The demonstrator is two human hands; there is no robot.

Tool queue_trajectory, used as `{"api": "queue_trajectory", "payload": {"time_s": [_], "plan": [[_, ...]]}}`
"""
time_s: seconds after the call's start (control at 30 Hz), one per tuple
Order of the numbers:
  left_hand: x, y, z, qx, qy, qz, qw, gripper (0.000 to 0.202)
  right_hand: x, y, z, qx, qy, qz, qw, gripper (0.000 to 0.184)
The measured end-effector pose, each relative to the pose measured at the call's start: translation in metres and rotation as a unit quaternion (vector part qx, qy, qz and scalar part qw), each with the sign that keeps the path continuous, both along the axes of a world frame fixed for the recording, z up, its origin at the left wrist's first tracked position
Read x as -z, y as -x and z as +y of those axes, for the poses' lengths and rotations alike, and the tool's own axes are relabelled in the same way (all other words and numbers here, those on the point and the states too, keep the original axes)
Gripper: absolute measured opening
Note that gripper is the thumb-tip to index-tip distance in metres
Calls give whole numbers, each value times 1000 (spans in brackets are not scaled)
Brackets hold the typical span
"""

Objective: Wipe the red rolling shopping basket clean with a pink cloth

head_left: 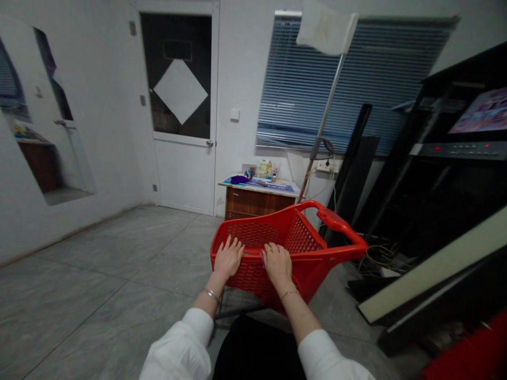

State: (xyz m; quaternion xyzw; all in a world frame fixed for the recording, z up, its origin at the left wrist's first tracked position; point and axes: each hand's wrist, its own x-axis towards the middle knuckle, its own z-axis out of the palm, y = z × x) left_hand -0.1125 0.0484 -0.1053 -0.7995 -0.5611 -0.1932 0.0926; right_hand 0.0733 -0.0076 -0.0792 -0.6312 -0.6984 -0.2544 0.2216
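**Left hand (228, 257) and right hand (278, 264) on the near rim of a red plastic shopping cart with perforated walls (319, 266)**

At far left, a tall mirror (51, 148) is on the white wall, above the grey tiled floor (106, 258). Next comes a white door (184, 171) with a dark upper pane bearing a white paper diamond (181, 91).

The left hand, with a silver bangle (212, 294) at its wrist, lies over the cart's rim, its fingers fairly straight and slightly spread; how firmly they press cannot be told. Beyond the cart stands a brown wooden drawer unit (257, 201); a crumpled purple cloth (238, 180) and small bottles lie and stand on its surface.

Just right of the left hand, the right hand grasps the same rim, fingers bent over it. It wears a gold ring and a thin gold bracelet (289, 294). The cart stands on the floor directly before the person, its handle pointing right.

Behind it leans a metal pole (331, 103) topped with white cloth (325, 29), in front of blue-grey slatted blinds (293, 89). At far right are a lit screen (481, 112), a long cream board (435, 266) and red fabric (471, 351).
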Motion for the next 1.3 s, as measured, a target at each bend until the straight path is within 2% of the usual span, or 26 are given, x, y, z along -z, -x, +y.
{"api": "queue_trajectory", "payload": {"time_s": [0.13,0.27,0.37,0.47,0.53,0.6,0.67,0.73,0.8,0.9,1.03,1.1,1.17,1.3], "plan": [[5,5,1,5,-17,-7,1000,46,0,-26,2,-9,-53,-11,999,30],[6,-1,-3,-5,-35,-34,999,46,-5,-41,-1,40,-77,19,996,30],[5,-6,-8,-17,-46,-50,998,48,1,-21,-1,46,-66,32,996,28],[4,-6,-11,-15,-52,-52,997,48,13,8,3,8,-74,22,997,29],[3,-3,-11,-10,-51,-50,997,47,19,14,7,-22,-79,14,997,32],[2,-1,-10,-10,-44,-48,998,46,20,4,10,-48,-79,2,996,33],[2,0,-9,-11,-38,-48,998,46,17,-19,11,-47,-86,-1,995,33],[3,-2,-9,-9,-41,-52,998,46,13,-42,11,-14,-104,13,994,33],[4,-6,-10,-10,-47,-60,997,47,11,-53,10,28,-123,39,991,34],[5,-12,-13,-17,-48,-74,996,48,15,-35,8,37,-117,58,991,33],[3,-11,-16,-12,-50,-68,996,49,24,12,8,-31,-77,32,996,29],[2,-8,-15,-11,-50,-57,997,49,23,16,10,-50,-65,14,997,29],[3,-4,-12,-10,-45,-48,998,48,18,-1,11,-56,-56,-8,997,28],[6,-3,-5,-13,-40,-46,998,48,0,-70,9,2,-93,-23,995,28]]}}
